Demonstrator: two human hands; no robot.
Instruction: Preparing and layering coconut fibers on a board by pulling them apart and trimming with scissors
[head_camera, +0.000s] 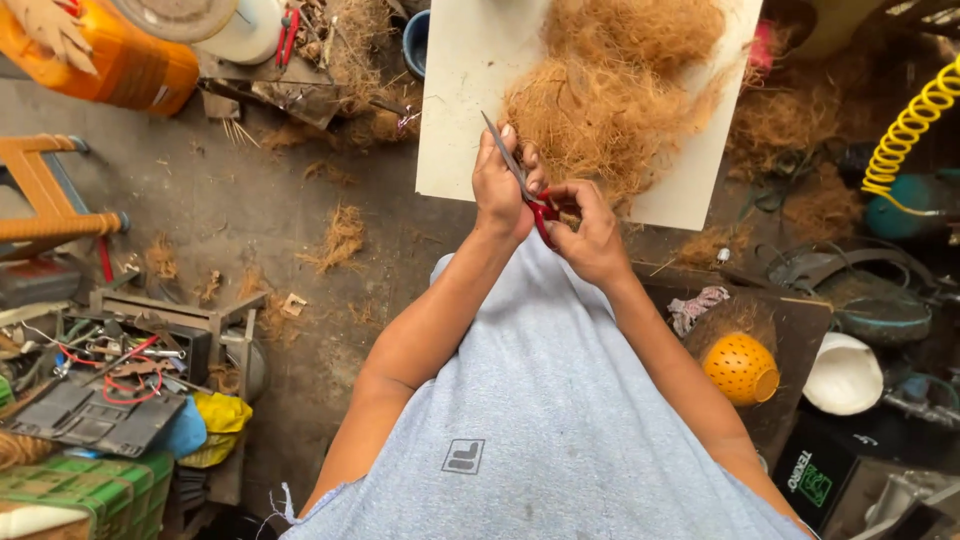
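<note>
Red-handled metal scissors (528, 192) were gripped in both hands: left hand (500, 190) fingers wrapped at the blades, right hand (588, 235) fingers closed on the handles (blades angled up-left), beside brown coconut fibre pile (610, 90) on white counter (460, 90).

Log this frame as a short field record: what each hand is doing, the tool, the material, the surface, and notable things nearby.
left hand: grips the scissors near the blades
right hand: at the red handles
scissors: red-handled, blades closed or nearly so, tips pointing up-left
material: heap of brown coir-like fibre, just beyond the hands
surface: pale board under the fibre
right of person: orange perforated bowl, white bowl-shaped object, yellow coiled hose
left of person: orange container, tray of wires and tools
</note>
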